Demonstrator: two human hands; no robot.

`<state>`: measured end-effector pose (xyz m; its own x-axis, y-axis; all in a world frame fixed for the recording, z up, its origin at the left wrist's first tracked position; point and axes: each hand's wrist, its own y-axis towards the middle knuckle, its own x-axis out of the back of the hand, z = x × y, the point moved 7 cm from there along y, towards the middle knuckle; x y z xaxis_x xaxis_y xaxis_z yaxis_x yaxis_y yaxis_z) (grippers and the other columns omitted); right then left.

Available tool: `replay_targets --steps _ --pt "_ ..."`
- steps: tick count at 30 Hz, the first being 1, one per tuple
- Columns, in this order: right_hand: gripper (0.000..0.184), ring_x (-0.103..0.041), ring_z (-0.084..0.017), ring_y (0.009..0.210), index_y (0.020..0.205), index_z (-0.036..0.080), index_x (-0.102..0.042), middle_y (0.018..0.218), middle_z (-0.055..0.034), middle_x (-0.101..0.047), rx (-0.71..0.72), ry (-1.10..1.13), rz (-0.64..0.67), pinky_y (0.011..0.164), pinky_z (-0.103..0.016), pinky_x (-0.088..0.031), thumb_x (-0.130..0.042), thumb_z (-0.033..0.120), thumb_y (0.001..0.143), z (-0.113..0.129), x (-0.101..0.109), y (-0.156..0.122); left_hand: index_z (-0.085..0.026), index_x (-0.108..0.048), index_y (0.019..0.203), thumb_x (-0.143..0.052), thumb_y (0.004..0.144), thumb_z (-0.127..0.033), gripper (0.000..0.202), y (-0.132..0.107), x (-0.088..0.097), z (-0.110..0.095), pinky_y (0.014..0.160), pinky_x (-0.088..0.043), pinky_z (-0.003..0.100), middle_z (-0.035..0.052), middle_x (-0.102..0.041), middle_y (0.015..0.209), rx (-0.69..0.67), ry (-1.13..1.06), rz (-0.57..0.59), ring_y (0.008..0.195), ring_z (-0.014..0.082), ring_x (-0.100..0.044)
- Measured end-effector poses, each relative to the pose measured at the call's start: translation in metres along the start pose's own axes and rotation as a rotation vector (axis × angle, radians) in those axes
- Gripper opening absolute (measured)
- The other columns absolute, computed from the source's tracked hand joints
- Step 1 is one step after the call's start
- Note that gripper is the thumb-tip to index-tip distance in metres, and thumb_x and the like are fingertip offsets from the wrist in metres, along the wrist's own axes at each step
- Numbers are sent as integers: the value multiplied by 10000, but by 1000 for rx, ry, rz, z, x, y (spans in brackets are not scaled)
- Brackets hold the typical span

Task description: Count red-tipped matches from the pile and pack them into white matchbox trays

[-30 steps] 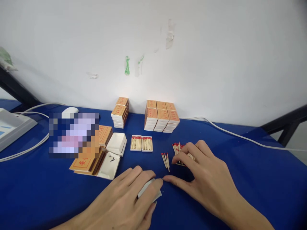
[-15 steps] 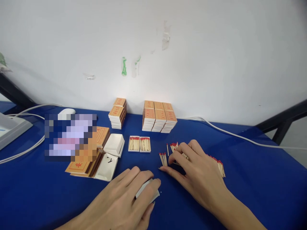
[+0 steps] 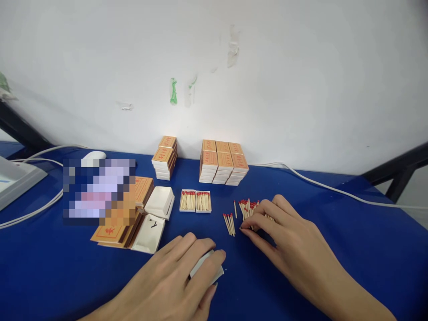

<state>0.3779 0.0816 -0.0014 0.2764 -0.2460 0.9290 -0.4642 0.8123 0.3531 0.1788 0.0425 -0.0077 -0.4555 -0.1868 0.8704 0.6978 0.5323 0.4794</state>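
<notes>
My left hand [image 3: 180,276] lies on the blue table [image 3: 351,249] near the front edge, fingers curled over a small white matchbox tray [image 3: 204,267]. My right hand [image 3: 287,240] rests to its right, fingertips pinched at the near side of a loose pile of red-tipped matches [image 3: 249,208]. A small separate group of matches [image 3: 229,223] lies just left of those fingertips, with one single match [image 3: 235,208] above it. Two open trays filled with matches [image 3: 195,201] sit side by side behind my left hand.
Orange matchbox stacks stand by the white wall, a small one [image 3: 164,157] and a wide one [image 3: 223,162]. Empty white trays [image 3: 160,201] and flat orange sleeves [image 3: 113,232] lie at left beside a blurred patch. White cables [image 3: 321,183] cross the table; a white device [image 3: 15,178] sits far left.
My right hand has shifted slightly right and back onto the match pile, covering the matches that showed beyond its wrist half a second ago. My left hand has stayed on the white tray.
</notes>
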Motion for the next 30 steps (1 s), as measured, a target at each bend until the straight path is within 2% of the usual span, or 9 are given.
replay_targets --steps 3,6,11,14,16,18,23,30 --pt "154 -552 -247 929 993 243 -698 974 -48 -668 -23 28 -3 718 -381 -532 -593 230 1104 1 0 0 -153 -697 1352 -562 1037 -155 342 -1 1 -1 970 -689 460 73 -785 1303 -16 -6 1 1122 281 -773" --pt "144 -577 -243 942 992 268 -704 994 -42 -681 -95 147 42 693 -362 -526 -615 277 1105 -1 0 1 -153 -694 1350 -558 1039 -154 339 -1 2 -3 997 -680 446 69 -785 1301 -18 -17 11 1129 266 -767" --pt "171 -639 -233 987 974 308 -710 1004 -21 -711 -247 356 55 801 -365 -568 -629 379 1107 -6 5 0 -153 -695 1335 -557 1038 -145 328 1 2 -2 994 -677 436 71 -790 1278 -16 -22 6 1104 259 -771" --pt "170 -660 -206 810 992 309 -715 922 -6 -717 -323 419 1 687 -341 -549 -644 427 1090 -9 8 -2 -156 -684 1351 -555 1034 -142 342 1 3 -1 999 -674 434 74 -788 1278 -9 -21 3 1108 260 -769" --pt "156 -623 -180 669 1002 314 -721 816 21 -691 -377 440 -23 588 -316 -498 -666 442 1072 -12 8 -4 -155 -685 1353 -556 1036 -138 343 1 3 -1 1002 -673 441 72 -789 1273 -2 -22 10 1103 261 -769" --pt "117 -594 -164 614 987 319 -725 751 44 -662 -412 438 -41 546 -301 -458 -698 416 1048 -14 8 -5 -155 -686 1358 -554 1042 -148 342 1 5 -2 992 -677 452 69 -787 1279 -6 -22 9 1097 265 -769" --pt "53 -594 -153 625 963 313 -734 763 51 -658 -405 399 -86 567 -297 -463 -728 330 1013 -15 9 -5 -156 -687 1365 -550 1044 -144 349 0 5 -3 988 -680 461 63 -785 1288 -10 -22 19 1113 270 -767" --pt "151 -645 -228 898 958 275 -720 955 -27 -743 -224 292 -96 759 -359 -556 -630 276 1080 -4 9 9 -171 -693 1358 -544 1046 -151 346 0 3 -1 1009 -664 446 53 -785 1297 15 -15 8 1133 264 -762"
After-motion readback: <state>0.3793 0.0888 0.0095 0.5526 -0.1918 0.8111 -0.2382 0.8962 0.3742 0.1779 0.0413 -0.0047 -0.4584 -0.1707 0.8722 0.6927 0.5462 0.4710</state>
